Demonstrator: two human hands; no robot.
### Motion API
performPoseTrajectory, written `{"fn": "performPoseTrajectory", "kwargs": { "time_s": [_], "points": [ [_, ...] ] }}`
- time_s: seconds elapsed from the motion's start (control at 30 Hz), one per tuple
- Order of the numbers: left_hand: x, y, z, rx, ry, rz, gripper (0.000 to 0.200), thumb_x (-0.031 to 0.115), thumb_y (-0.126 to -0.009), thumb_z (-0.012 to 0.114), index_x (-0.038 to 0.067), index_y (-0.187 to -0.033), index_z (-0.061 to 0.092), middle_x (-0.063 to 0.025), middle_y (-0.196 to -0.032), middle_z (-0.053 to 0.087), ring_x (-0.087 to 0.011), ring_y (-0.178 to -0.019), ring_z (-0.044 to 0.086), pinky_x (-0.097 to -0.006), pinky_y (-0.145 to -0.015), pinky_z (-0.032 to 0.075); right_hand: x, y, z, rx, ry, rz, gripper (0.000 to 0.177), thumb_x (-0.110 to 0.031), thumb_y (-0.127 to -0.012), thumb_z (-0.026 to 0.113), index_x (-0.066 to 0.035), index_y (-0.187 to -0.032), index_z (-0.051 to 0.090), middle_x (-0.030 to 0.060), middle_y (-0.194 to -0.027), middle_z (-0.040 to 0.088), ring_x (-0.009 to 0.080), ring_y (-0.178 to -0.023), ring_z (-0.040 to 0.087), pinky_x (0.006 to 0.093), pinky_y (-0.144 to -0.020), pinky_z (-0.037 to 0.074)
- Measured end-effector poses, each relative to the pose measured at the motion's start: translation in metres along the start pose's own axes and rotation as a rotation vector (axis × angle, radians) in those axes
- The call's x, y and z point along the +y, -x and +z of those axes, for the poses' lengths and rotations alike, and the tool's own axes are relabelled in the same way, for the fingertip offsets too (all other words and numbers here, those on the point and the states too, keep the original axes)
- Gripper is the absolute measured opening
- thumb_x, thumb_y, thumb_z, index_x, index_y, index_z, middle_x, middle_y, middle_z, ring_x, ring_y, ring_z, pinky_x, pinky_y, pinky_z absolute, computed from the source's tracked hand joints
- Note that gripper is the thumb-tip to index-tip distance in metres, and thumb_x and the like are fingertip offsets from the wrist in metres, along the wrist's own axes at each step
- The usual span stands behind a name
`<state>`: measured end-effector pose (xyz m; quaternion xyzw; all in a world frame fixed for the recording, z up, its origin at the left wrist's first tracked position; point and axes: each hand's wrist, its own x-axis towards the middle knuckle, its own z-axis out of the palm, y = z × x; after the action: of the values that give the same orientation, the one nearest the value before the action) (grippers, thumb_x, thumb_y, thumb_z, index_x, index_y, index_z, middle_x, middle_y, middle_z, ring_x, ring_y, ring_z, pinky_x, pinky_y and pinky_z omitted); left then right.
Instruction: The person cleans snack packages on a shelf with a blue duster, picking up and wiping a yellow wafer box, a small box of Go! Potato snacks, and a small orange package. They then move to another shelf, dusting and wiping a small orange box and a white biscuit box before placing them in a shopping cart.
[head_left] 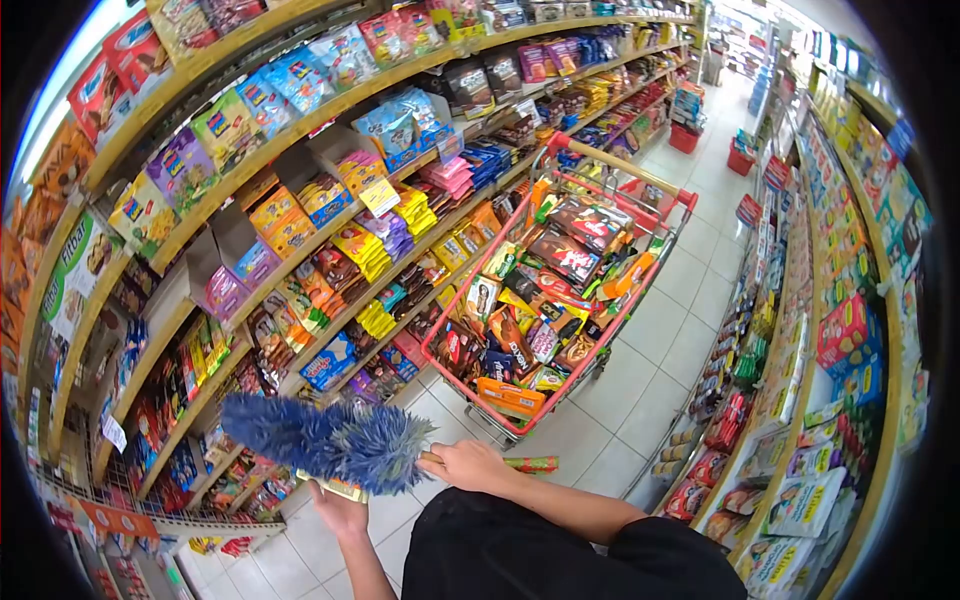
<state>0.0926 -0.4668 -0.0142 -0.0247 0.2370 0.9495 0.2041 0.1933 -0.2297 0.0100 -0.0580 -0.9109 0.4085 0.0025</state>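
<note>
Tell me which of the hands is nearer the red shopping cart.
Right. The right hand, gripping the duster handle, is just below-left of the cart; the left hand is farther off, under the duster head.

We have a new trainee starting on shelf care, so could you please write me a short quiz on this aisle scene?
1. True or false: the red trolley in the aisle is empty.
2. What does the right hand grip? A. the handle of a blue duster; B. a bottle; C. a price gun.
3. Fill in: the left hand holds a small packet just ___ the duster's fluffy head.

Key: 1. False, it is heaped with snack packets. 2. A. 3. below.
</note>
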Motion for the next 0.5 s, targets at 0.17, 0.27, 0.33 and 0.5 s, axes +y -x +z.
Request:
{"fn": "performPoseTrajectory", "kwargs": {
  "time_s": [0.17, 0.27, 0.33, 0.5],
  "points": [
    [0.009, -0.007, 0.010, 0.310, 0.221, 0.031, 0.051, 0.044, -0.090, 0.037, 0.007, -0.123, 0.049, -0.0103, -0.122, 0.054, -0.0294, -0.113, 0.048, -0.0462, -0.100, 0.033, 0.004, 0.009, -0.005, -0.078, 0.058, -0.021, 0.047, -0.051, -0.088, 0.042, -0.008, -0.088, 0.061, 0.0212, -0.067, 0.060, 0.0391, -0.068, 0.060, 0.0479, -0.064, 0.047],
    [0.007, -0.024, -0.020, 0.140, 0.011, 0.069, 0.053, 0.045, -0.089, 0.035, 0.005, -0.121, 0.051, -0.0108, -0.122, 0.053, -0.0309, -0.114, 0.047, -0.0472, -0.100, 0.033, 0.008, 0.017, 0.002, -0.134, 0.072, -0.025, 0.047, -0.052, -0.088, 0.041, -0.011, -0.091, 0.062, 0.0209, -0.072, 0.062, 0.0385, -0.072, 0.061, 0.0473, -0.067, 0.048],
    [-0.004, -0.022, -0.017, -0.024, -0.109, 0.093, 0.049, 0.040, -0.089, 0.038, 0.006, -0.121, 0.051, -0.0110, -0.121, 0.054, -0.0307, -0.113, 0.048, -0.0468, -0.099, 0.035, 0.009, 0.017, 0.007, -0.155, 0.066, -0.039, 0.047, -0.052, -0.088, 0.041, -0.011, -0.091, 0.062, 0.0204, -0.071, 0.062, 0.0385, -0.071, 0.061, 0.0474, -0.067, 0.048],
    [-0.017, -0.010, -0.019, 0.004, -0.110, -0.060, 0.052, 0.051, -0.088, 0.040, 0.012, -0.122, 0.049, -0.0060, -0.118, 0.054, -0.0259, -0.105, 0.052, -0.0437, -0.092, 0.041, 0.012, 0.003, -0.001, -0.100, 0.020, 0.048, 0.049, -0.054, -0.088, 0.039, -0.010, -0.090, 0.062, 0.0201, -0.070, 0.061, 0.0385, -0.071, 0.060, 0.0473, -0.066, 0.048]
  ]
}}
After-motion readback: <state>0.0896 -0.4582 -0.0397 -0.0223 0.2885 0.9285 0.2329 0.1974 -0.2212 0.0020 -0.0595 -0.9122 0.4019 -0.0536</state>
